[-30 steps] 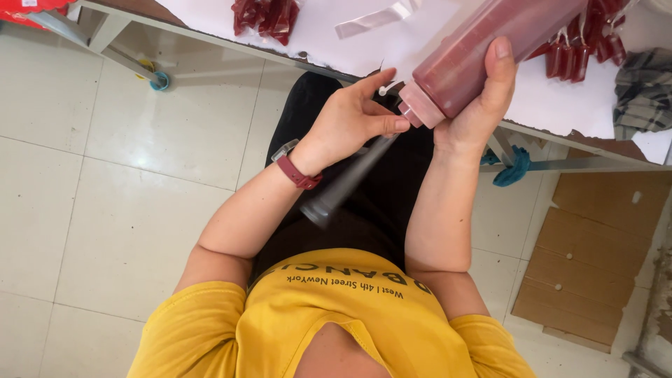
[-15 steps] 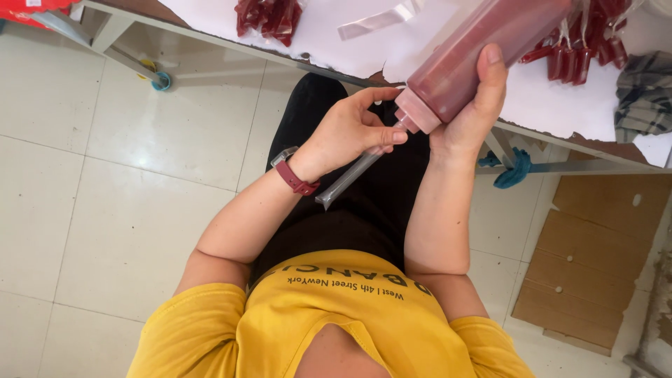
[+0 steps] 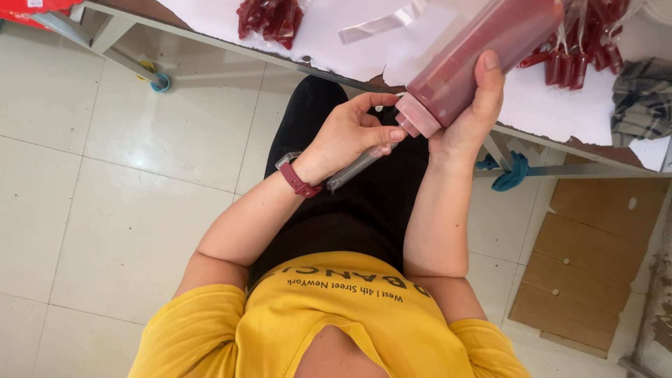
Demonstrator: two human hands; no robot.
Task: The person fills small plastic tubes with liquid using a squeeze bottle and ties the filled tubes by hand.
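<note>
Head view: the right hand (image 3: 465,115) grips the tilted red-filled bottle (image 3: 483,52) over the desk (image 3: 336,35) edge; the left hand (image 3: 350,133) pinches a narrow clear pouch (image 3: 353,170), now raised closer to the nozzle.

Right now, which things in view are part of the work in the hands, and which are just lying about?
In use:
- large clear squeeze bottle of red liquid, gripped by the right hand
- thin clear plastic tube, pinched at the bottle's nozzle by the left hand

Lying about:
- filled red tubes on the white table
- checked cloth
- brown cardboard on the floor
</note>
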